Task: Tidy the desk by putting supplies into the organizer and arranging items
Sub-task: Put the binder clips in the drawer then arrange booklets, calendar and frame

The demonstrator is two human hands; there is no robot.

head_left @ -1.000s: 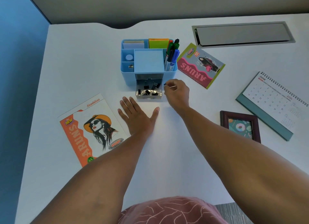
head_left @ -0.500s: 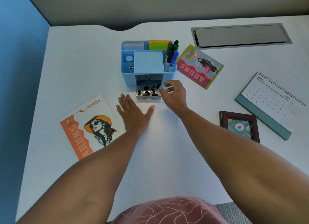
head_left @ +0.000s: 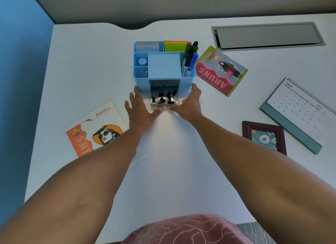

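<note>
Pens and notes sit in the organizer (head_left: 164, 76); between the spread, flat left hand (head_left: 139, 109) and right hand (head_left: 190, 104), the clip-filled drawer (head_left: 164, 99) awaits closing.

I see both hands flat on the desk (head_left: 181, 171), left hand (head_left: 140, 110) and right hand (head_left: 189, 105) flanking the open drawer (head_left: 164, 102) of the blue organizer (head_left: 140, 76), thumbs at its front edge. Black clips (head_left: 163, 98) lie in the drawer; markers (head_left: 190, 60) stand at the organizer's right.
</note>
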